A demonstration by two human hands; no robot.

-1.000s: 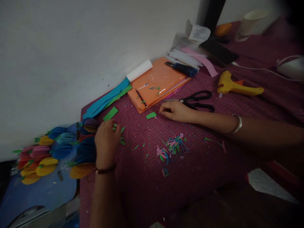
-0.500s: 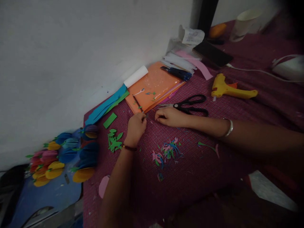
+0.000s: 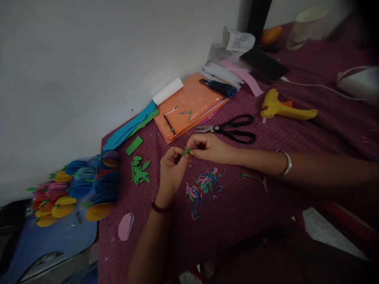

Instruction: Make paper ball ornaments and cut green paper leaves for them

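Observation:
Between the fingertips of my left hand (image 3: pixel 174 167) and my right hand (image 3: pixel 207 148) is a small green paper leaf (image 3: pixel 186 151). Both hands pinch it, just above the table. Black-handled scissors (image 3: pixel 227 128) lie partly spread behind my right hand. Left of my left hand is a small pile of cut green leaves (image 3: pixel 140 170), with a green paper rectangle (image 3: pixel 134 146) behind it. Paper scraps (image 3: pixel 204 183) in pink, blue and green lie in a heap in front of my hands.
An orange folder (image 3: pixel 189 104) bears a box cutter (image 3: pixel 220 87) and a dark pencil (image 3: pixel 169 125). A yellow glue gun (image 3: pixel 286 107) lies right. Paper fruit shapes (image 3: pixel 65 185) crowd a blue surface at left. Pink paper pieces (image 3: pixel 126 227) lie near the left edge.
My hands have come together, the left moving right and nearer to me. The green leaf now shows between their fingertips. The view has shifted slightly.

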